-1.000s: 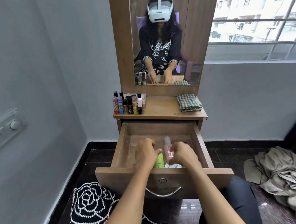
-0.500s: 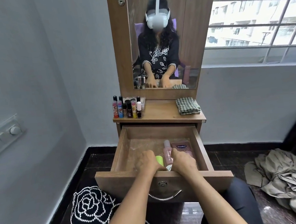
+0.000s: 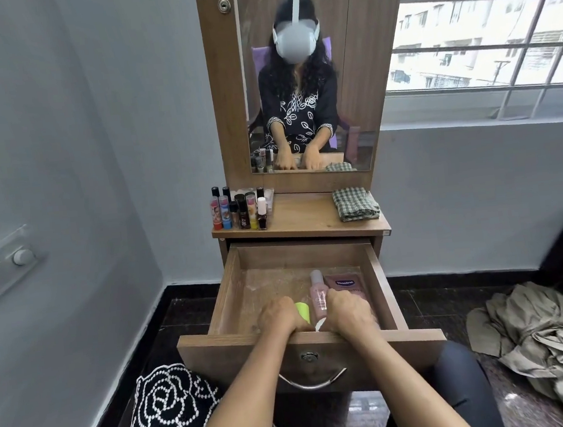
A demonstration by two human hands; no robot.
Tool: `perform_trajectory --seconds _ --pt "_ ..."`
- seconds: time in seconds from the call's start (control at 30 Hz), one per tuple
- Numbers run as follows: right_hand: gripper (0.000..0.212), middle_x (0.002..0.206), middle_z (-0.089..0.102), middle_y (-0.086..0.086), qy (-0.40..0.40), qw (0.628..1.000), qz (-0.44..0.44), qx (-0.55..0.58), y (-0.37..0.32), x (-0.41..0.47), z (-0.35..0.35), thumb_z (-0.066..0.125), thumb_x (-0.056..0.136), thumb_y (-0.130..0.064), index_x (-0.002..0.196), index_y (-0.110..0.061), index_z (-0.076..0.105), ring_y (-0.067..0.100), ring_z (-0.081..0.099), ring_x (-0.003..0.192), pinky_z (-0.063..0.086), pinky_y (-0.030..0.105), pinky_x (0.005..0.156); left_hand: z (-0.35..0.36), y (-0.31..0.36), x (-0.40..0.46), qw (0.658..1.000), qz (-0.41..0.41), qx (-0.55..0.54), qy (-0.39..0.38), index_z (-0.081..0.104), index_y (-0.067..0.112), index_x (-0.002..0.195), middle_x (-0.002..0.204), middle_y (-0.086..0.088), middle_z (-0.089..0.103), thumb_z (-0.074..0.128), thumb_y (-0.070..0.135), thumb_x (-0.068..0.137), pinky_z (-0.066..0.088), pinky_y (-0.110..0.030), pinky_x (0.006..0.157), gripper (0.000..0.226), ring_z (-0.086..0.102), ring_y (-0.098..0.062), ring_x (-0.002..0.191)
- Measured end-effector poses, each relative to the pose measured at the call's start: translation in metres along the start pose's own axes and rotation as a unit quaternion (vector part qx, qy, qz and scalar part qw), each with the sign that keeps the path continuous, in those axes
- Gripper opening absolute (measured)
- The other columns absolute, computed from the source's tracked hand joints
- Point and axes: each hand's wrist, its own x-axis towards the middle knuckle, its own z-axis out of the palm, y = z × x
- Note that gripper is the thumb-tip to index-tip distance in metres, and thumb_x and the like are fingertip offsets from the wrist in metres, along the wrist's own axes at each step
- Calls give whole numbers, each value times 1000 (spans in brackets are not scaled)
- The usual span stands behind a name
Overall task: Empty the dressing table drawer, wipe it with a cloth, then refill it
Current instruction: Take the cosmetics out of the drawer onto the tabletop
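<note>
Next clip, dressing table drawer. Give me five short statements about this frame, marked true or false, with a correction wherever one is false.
1. The drawer is pulled open. True.
2. The checked cloth lies inside the drawer. False: it lies folded on the tabletop, at the right.
3. Both the left hand and right hand reach into the drawer. True.
4. The drawer is already empty. False: a pink bottle, a Vaseline pouch and a lime-green item are in it.
5. Small cosmetic bottles stand on the tabletop's left side. True.

Grey walls (image 3: 59, 131), barred window (image 3: 497, 37)
</note>
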Motion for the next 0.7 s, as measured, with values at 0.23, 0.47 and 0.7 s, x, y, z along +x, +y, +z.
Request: perform_trajectory --seconds 0.23,0.47,0.7 --pt "40 123 61 10 -2 1000 21 19 2 0 0 55 88 -26 123 -8 53 28 58 115 45 31 91 1 -1 -2 999 -21 -19 39 56 10 117 121 -7 59 76 46 67 45 -27 79 65 58 -23 112" --pt "60 111 65 0 52 992 68 92 4 0 4 69 63 -54 112 -22 55 22 60 107 43 29 79 -6 0 -14 985 -31 -64 160 62 8 104 110 -8 64 77 45 63 45 -27 71 57 62 -23 102" --pt "54 95 68 -2 186 944 56 265 4 10 -9 66 62 -60 101 -24 57 23 64 94 46 30 73 -20 8 -11 935 -31 -199 290 68 10 87 85 -7 69 72 50 66 40 -27 61 46 63 -24 80"
